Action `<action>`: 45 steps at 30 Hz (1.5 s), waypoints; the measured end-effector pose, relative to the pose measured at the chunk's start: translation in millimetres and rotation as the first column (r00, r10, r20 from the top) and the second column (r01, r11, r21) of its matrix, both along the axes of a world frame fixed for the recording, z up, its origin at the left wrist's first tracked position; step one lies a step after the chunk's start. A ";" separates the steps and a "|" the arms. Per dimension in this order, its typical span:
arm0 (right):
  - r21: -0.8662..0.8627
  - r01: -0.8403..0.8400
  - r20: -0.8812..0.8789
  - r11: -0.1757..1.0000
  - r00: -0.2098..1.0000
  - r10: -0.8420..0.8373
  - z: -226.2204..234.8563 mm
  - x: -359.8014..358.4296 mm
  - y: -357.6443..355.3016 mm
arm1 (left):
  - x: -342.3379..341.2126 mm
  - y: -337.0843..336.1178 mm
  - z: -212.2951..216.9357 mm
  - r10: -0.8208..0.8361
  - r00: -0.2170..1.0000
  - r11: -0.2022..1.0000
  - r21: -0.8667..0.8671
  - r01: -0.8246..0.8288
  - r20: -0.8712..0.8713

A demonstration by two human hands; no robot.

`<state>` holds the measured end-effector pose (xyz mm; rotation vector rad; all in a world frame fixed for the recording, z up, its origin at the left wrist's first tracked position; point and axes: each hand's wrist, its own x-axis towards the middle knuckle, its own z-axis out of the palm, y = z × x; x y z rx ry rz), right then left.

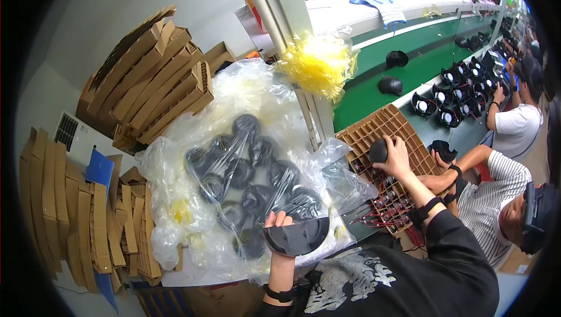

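My left hand (pixel 279 220) grips a black half-round plastic shell (pixel 299 236) near the front edge of the table; the shell hides most of the palm. Out to the right, my right hand (pixel 398 158) has its fingers wrapped round a black rounded plastic part (pixel 378 151). That part is held over a cardboard divider tray (pixel 374 125), where small parts with red wires (pixel 388 203) lie. Beyond my left hand, several black rounded parts (pixel 238 173) rest under clear plastic film (pixel 234 92).
Cardboard dividers (pixel 158 77) are stacked at the left. A yellow plastic bundle (pixel 318 65) hangs by a post. Behind, a green conveyor (pixel 365 86) carries black shells. Close on my right, a co-worker in a striped shirt (pixel 485 200) holds a black part (pixel 444 152).
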<state>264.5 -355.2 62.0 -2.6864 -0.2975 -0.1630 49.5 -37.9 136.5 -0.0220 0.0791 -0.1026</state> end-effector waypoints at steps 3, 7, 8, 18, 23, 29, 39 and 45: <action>-0.097 -0.071 -0.012 0.993 0.997 0.070 -27.7 -10.8 -0.6 | 3.8 -1.3 1.2 -0.026 0.999 0.996 -0.088 0.023 -0.035; 0.613 -0.484 -0.089 0.625 0.743 0.663 30.0 -24.4 44.4 | 2.4 1.5 -1.7 -0.037 0.999 0.987 -0.158 0.033 -0.026; 0.900 -0.305 -0.117 0.313 0.522 0.845 53.9 -34.9 58.7 | 0.7 1.7 -1.4 -0.032 0.999 0.980 -0.199 0.027 -0.022; 0.602 -0.627 0.422 0.495 0.776 0.470 190.3 -59.1 77.2 | -15.1 45.4 34.2 0.655 0.688 0.732 0.485 -0.478 -0.312; 0.667 -0.440 0.504 0.602 0.861 0.071 243.6 8.8 87.6 | -47.2 84.4 13.6 0.599 0.796 0.559 0.665 -0.495 0.089; 0.513 -0.274 0.606 0.813 0.787 -0.118 227.3 87.6 96.0 | -10.8 38.2 13.0 0.473 0.846 0.879 0.198 -0.434 -0.247; 0.307 -0.826 0.244 0.472 0.548 0.800 156.4 -93.0 106.7 | 22.9 -18.8 -9.3 0.194 0.913 0.954 0.284 -0.091 -0.358; 0.445 -0.636 0.001 0.631 0.705 0.710 101.9 -89.5 94.3 | 32.4 -47.4 -30.1 0.073 0.877 0.875 0.453 0.173 -0.475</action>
